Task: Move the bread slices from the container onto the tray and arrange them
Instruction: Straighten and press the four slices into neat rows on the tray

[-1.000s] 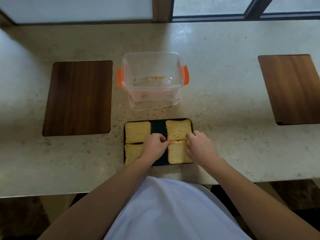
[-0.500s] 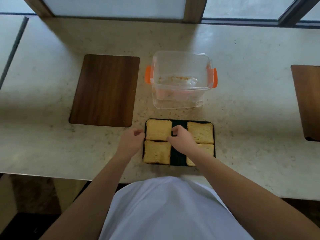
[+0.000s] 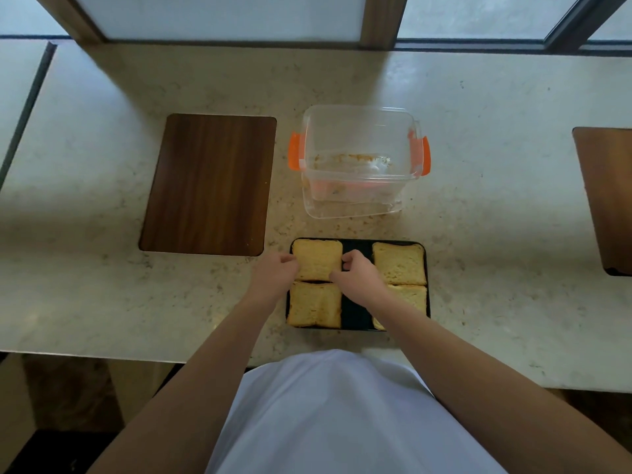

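Both hands, left (image 3: 278, 270) and right (image 3: 355, 275), are pinching opposite edges of the far-left golden toasted bread slice (image 3: 318, 260) lying on the black rectangular tray (image 3: 355, 314); it is probably light and crumbly, best held by the crusts.

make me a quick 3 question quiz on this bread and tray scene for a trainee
1. How many bread slices lie on the black tray?
2. True or false: the clear container holds only crumbs.
3. Which slice do the left hand and right hand flank? A far left slice B far right slice C near left slice

Key: 1. four; 2. true; 3. A
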{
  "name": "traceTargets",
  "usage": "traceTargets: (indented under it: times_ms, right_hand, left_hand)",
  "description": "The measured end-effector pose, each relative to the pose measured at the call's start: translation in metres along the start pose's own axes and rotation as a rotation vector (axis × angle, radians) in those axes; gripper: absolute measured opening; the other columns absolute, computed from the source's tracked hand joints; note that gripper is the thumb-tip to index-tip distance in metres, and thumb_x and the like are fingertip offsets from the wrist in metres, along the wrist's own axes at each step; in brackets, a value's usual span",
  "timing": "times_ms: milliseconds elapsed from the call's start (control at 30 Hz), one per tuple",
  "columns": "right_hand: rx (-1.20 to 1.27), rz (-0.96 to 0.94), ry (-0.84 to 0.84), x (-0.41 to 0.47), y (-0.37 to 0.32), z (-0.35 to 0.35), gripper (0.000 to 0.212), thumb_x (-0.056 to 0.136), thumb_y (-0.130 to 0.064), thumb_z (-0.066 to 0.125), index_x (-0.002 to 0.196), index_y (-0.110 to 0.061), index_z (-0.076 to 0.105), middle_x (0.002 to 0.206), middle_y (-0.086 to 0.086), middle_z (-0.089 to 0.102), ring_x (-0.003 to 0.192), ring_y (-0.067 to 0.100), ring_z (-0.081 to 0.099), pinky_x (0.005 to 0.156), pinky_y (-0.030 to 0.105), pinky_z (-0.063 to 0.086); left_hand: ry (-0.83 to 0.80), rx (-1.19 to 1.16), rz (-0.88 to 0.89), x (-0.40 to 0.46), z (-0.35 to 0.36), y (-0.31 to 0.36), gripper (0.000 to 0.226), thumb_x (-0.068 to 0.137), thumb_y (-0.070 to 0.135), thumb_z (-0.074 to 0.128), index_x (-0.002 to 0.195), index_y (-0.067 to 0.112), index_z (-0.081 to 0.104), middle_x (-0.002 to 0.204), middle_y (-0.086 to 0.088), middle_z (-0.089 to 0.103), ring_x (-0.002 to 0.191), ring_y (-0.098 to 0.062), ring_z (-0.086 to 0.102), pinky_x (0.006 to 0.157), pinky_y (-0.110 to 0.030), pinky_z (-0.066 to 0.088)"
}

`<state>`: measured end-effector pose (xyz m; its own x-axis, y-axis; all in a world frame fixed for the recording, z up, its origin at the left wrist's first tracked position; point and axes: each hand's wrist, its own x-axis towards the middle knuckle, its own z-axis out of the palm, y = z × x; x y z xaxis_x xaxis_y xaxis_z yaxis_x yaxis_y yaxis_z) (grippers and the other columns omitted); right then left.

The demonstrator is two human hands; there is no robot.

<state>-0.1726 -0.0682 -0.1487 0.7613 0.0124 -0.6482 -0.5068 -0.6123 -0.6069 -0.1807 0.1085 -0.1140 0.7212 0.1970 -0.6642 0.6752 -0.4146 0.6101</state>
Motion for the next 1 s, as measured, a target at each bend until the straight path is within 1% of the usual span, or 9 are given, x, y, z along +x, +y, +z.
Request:
traceTargets:
  times_ms: [100, 133, 167, 200, 300, 533, 667, 767, 1000]
  right_hand:
    - [0.002, -0.001, 0.011, 0.001, 0.003, 0.000, 0.060, 0.086, -0.027, 0.065, 0.140, -0.014, 0.043, 0.093, -0.012, 0.048, 0.075, 0.000, 0.048, 0.053, 0.020, 0.038]
    - [0.003, 0.001, 0.008, 0.001, 0.004, -0.001, 0.059, 0.086, -0.027, 0.065, 0.140, -0.014, 0.043, 0.094, -0.012, 0.049, 0.076, 0.000, 0.048, 0.054, 0.021, 0.038]
    - [0.002, 0.003, 0.003, 0.002, 0.005, -0.002, 0.060, 0.086, -0.028, 0.065, 0.140, -0.014, 0.043, 0.097, -0.011, 0.050, 0.076, 0.000, 0.048, 0.055, 0.021, 0.039]
    - [-0.001, 0.004, -0.003, 0.002, 0.006, -0.003, 0.060, 0.086, -0.029, 0.065, 0.140, -0.014, 0.043, 0.100, -0.009, 0.051, 0.077, 0.000, 0.049, 0.056, 0.021, 0.039]
    - [-0.001, 0.010, 0.000, 0.002, 0.010, -0.009, 0.061, 0.085, -0.031, 0.065, 0.140, -0.015, 0.043, 0.095, -0.011, 0.052, 0.075, 0.002, 0.051, 0.057, 0.023, 0.044]
    - [-0.008, 0.015, 0.011, -0.002, 0.014, -0.018, 0.063, 0.084, -0.031, 0.064, 0.142, -0.015, 0.043, 0.090, -0.013, 0.053, 0.070, 0.003, 0.052, 0.059, 0.024, 0.050]
    - [-0.006, -0.015, 0.092, -0.016, 0.017, -0.016, 0.062, 0.084, -0.031, 0.064, 0.140, -0.014, 0.042, 0.127, 0.002, 0.052, 0.082, 0.005, 0.050, 0.062, 0.023, 0.043]
    - [-0.027, -0.031, 0.053, -0.030, 0.024, -0.007, 0.054, 0.086, -0.031, 0.065, 0.133, -0.013, 0.046, 0.110, -0.004, 0.055, 0.080, 0.003, 0.053, 0.057, 0.022, 0.042]
    - [0.007, 0.041, -0.094, -0.049, 0.036, 0.014, 0.052, 0.088, -0.030, 0.063, 0.133, -0.013, 0.045, 0.094, -0.008, 0.056, 0.082, 0.006, 0.056, 0.065, 0.027, 0.049]
  left_hand:
    - [-0.007, -0.023, 0.001, -0.001, 0.003, 0.002, 0.023, 0.087, 0.016, 0.055, 0.090, 0.004, 0.074, 0.070, -0.002, 0.053, 0.067, -0.020, 0.048, 0.065, -0.030, 0.040]
    - [-0.004, -0.026, 0.008, -0.003, 0.004, 0.003, 0.027, 0.087, 0.016, 0.055, 0.098, -0.004, 0.071, 0.080, -0.022, 0.065, 0.078, -0.031, 0.065, 0.064, -0.027, 0.040]
    - [-0.004, -0.030, 0.024, -0.003, 0.006, 0.004, 0.028, 0.087, 0.015, 0.055, 0.099, -0.008, 0.066, 0.092, 0.022, 0.038, 0.084, 0.006, 0.027, 0.079, -0.021, 0.039]
    - [-0.013, -0.020, 0.024, -0.003, 0.008, 0.005, 0.025, 0.087, 0.015, 0.055, 0.090, -0.007, 0.066, 0.059, 0.019, 0.033, 0.050, 0.000, 0.027, 0.060, -0.029, 0.019]
    - [-0.029, 0.016, 0.030, -0.003, 0.013, 0.009, 0.035, 0.085, 0.017, 0.054, 0.051, 0.021, 0.047, 0.045, 0.014, 0.031, 0.041, -0.004, 0.028, 0.055, -0.029, 0.025]
    - [-0.085, -0.067, 0.061, -0.004, 0.015, 0.007, 0.013, 0.091, 0.022, 0.055, 0.079, 0.019, 0.050, 0.080, -0.005, 0.044, 0.075, -0.017, 0.043, 0.073, -0.036, 0.038]
    - [-0.022, -0.034, 0.075, -0.007, 0.000, -0.016, 0.014, 0.096, 0.026, 0.055, 0.085, 0.021, 0.063, 0.084, -0.004, 0.053, 0.081, -0.017, 0.052, 0.075, -0.033, 0.043]
    - [-0.040, -0.019, 0.007, -0.014, -0.005, -0.034, 0.026, 0.097, 0.027, 0.056, 0.098, 0.012, 0.077, 0.088, -0.003, 0.071, 0.087, -0.019, 0.065, 0.087, -0.036, 0.049]
    - [-0.099, -0.023, -0.055, -0.033, 0.000, -0.051, 0.018, 0.086, 0.019, 0.053, 0.068, 0.018, 0.051, 0.069, -0.005, 0.046, 0.068, -0.020, 0.041, 0.071, -0.037, 0.035]
